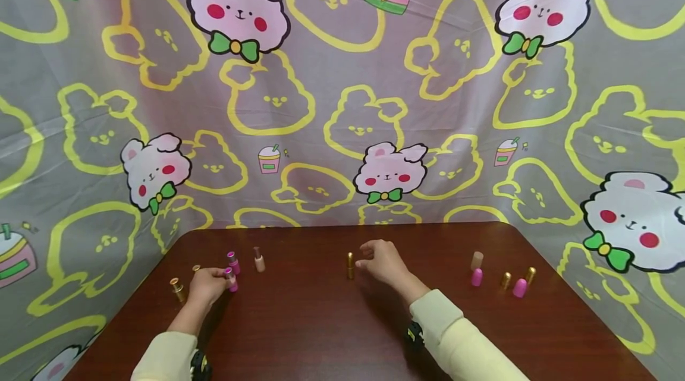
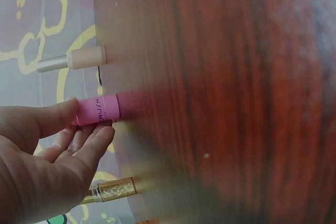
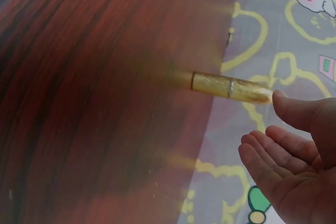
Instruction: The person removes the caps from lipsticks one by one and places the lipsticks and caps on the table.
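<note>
Near the table's left side, my left hand (image 1: 207, 287) pinches an uncapped pink lipstick tube (image 2: 100, 109) between thumb and fingers, its base at the tabletop. Just behind it stands another pink lipstick tube (image 1: 233, 263). A nude lipstick tube (image 1: 259, 263) is a little farther right. Two gold lipstick tubes stand to the left, one of them (image 1: 178, 290) in plain sight and the other (image 1: 196, 268) partly hidden by the hand. At the table's middle, a capped gold lipstick (image 3: 231, 88) stands upright. Beside it is my right hand (image 1: 384, 261), fingers spread and holding nothing, thumb tip close to its top.
On the right of the brown table (image 1: 310, 333) stand a nude cap (image 1: 477, 260), two pink caps (image 1: 519, 287) and two gold caps (image 1: 505, 280). A patterned cloth (image 1: 321, 72) hangs behind the table and along its sides.
</note>
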{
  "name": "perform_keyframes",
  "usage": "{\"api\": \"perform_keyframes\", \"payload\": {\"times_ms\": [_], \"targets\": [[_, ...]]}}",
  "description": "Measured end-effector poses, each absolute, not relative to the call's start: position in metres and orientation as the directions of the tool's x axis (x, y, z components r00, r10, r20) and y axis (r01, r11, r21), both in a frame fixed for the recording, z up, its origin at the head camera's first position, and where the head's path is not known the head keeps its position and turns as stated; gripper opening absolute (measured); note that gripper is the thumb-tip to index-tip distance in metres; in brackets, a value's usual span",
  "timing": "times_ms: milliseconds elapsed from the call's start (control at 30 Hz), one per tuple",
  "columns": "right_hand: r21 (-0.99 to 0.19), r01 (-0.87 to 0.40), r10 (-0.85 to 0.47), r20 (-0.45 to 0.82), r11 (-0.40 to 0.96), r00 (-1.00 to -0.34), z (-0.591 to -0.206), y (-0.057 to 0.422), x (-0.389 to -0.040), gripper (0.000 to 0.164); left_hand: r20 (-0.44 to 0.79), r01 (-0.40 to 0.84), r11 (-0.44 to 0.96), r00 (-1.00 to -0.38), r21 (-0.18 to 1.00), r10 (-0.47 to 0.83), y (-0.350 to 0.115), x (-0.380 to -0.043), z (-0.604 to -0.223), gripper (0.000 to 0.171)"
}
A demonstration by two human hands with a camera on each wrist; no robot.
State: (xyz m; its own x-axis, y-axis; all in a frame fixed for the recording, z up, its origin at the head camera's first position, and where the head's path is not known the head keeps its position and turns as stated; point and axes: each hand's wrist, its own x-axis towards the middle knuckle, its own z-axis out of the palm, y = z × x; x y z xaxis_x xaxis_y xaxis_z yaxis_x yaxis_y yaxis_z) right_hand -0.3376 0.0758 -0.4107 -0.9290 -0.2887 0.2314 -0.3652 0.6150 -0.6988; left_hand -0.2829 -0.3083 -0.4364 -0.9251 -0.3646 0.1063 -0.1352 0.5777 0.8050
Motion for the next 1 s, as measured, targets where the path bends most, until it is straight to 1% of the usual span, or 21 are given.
{"api": "perform_keyframes", "payload": {"times_ms": [367,667,1000], "targets": [[-0.702,-0.392,-0.288,0.270,0.594,-0.919,-0.429,0.058,-0.347,0.026,0.100,-0.132,0.561,-0.926,0.817,-0.364,-0.310,-0.284,-0.441,0.024],[-0.680,-0.408,-0.278,0.298,0.609,-0.913,-0.430,0.052,-0.350,0.015,0.103,-0.128,0.555,-0.925,0.822,-0.366,-0.310,-0.286,-0.439,0.024],[-0.647,-0.434,-0.287,0.326,0.626,-0.901,-0.431,0.051,-0.348,0.010,0.095,-0.123,0.546,-0.930,0.828,-0.354,-0.311,-0.284,-0.439,0.024]]}}
